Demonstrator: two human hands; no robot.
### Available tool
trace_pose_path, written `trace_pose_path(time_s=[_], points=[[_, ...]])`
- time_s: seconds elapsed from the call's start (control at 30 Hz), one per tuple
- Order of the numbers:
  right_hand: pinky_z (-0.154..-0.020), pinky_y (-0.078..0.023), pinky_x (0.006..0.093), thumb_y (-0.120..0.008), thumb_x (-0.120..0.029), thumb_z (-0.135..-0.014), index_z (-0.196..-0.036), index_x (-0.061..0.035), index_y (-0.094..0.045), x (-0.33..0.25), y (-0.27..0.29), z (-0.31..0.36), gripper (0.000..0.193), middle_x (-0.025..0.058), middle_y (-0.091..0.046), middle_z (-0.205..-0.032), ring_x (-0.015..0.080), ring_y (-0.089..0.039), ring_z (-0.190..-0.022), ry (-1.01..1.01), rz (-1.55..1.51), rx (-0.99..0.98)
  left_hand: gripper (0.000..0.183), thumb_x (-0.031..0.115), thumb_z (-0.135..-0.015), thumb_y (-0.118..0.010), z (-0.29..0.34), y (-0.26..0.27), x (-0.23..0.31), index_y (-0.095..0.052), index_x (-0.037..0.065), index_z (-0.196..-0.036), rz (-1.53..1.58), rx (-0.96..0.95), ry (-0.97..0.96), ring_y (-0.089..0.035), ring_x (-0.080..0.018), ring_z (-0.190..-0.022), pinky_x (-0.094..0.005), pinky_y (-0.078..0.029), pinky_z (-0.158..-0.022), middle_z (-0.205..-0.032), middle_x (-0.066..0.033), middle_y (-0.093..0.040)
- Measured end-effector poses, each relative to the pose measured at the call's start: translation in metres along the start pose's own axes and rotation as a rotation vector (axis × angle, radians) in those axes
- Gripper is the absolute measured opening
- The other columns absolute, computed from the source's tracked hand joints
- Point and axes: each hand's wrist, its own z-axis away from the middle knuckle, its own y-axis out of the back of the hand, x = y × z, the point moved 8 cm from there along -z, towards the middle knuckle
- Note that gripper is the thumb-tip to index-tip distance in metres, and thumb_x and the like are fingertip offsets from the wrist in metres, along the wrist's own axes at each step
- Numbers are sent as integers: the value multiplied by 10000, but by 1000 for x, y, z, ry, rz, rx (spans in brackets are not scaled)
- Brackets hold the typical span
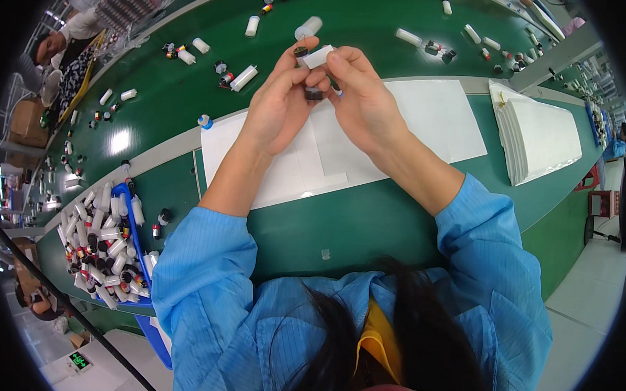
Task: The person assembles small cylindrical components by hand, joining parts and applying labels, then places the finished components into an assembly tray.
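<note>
Both my hands come together above the white sheet (293,167), near its far edge. My right hand (363,104) pinches a short white cylinder (318,56) between thumb and fingers. At the cylinder's left end, my left hand (280,108) grips a small black part (301,52); whether the two are joined I cannot tell. Lower down, a dark round cap (313,93) shows among the curled fingers, and which hand bears it is hidden. Just beyond my hands lies a translucent white cylinder (308,28) on the green surface.
At my left, a blue bin (134,234) is heaped with white cylinders and black, red-banded parts. More pieces, such as a white tube (244,78), lie scattered across the green belt (360,32). A stack of white sheets (542,138) sits at right. Another person (77,32) is far left.
</note>
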Motion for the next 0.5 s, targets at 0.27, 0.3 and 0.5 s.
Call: trace_pose_path(time_s=[0.27,0.3,0.5], points=[[-723,-303,246,-607,-213,-814,-838,-109,-526,15,4,-2,135,-21,-551,-695,66,-452,-717,-39,-46,103,400,193,-886,-382,1,-3,1,-327,121,-1275,-129,-1,-90,-420,-163,-957,-358,-324,-866,-990,-47,-437],[-723,-303,246,-607,-213,-814,-838,-109,-526,18,4,1,135,-21,-551,-695,66,-452,-717,-40,-47,105,400,193,-886,-382,3,-2,-2,-327,121,-1275,-129,0,-88,-420,-163,-957,-358,-324,-866,-990,-47,-437],[-715,-291,241,-611,-238,-809,-833,-103,-522,18,7,-1,163,-27,-544,-733,73,-440,-706,-69,-51,81,385,359,-938,-348,1,-2,-2,-369,119,-1238,-100,-3,-116,-405,-130,-877,-319,-332,-814,-897,-8,-432]])
